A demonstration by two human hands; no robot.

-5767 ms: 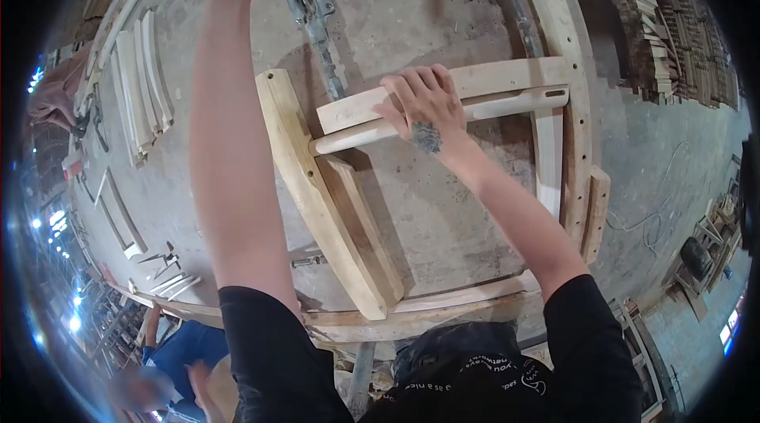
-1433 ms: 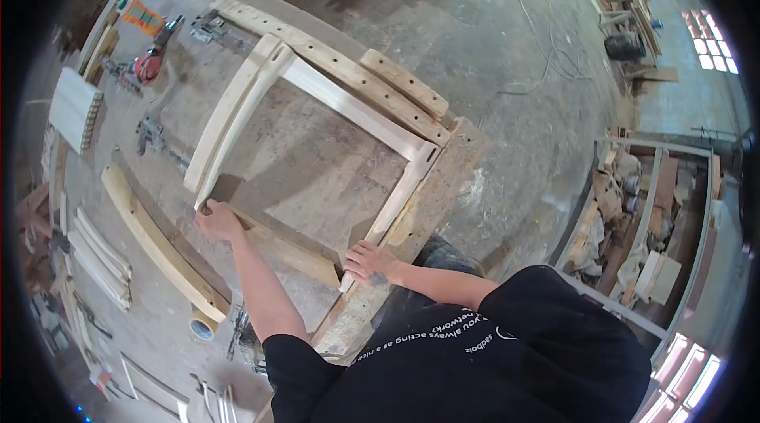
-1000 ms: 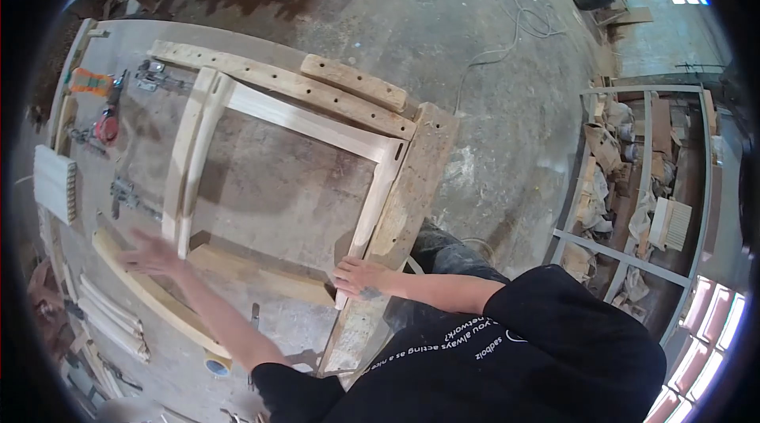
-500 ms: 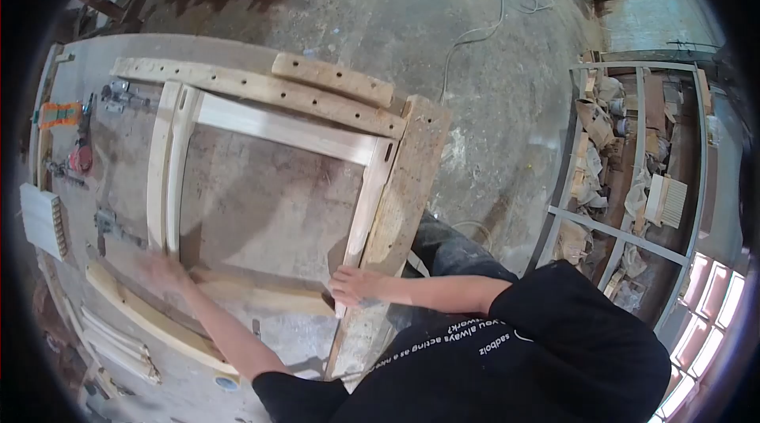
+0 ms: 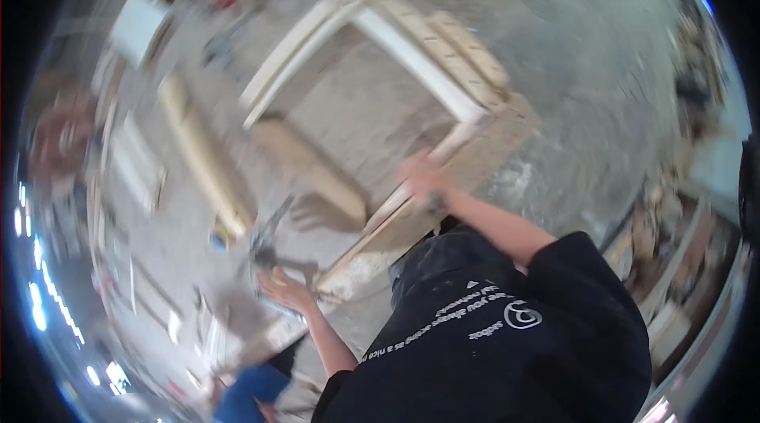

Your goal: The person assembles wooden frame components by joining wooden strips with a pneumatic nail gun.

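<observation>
Wood, blurred by motion, covers my grey tabletop (image 5: 372, 106). At the left a loose curved rail (image 5: 202, 158) lies well apart from the frame (image 5: 396, 43). My left hand (image 5: 286, 290) sits at the near tabletop edge by a dark metal tool (image 5: 267, 245); whether its fingers grip it I cannot tell. My right hand (image 5: 426, 177) rests on the frame's near rail, fingers too smeared to read. Bare floor (image 5: 602, 106) lies to the right.

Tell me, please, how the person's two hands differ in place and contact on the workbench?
The right hand rests on the pale wooden frame, farther out; the left hand is near the bench's near edge at a dark metal tool, grip blurred. Both are bare.
</observation>
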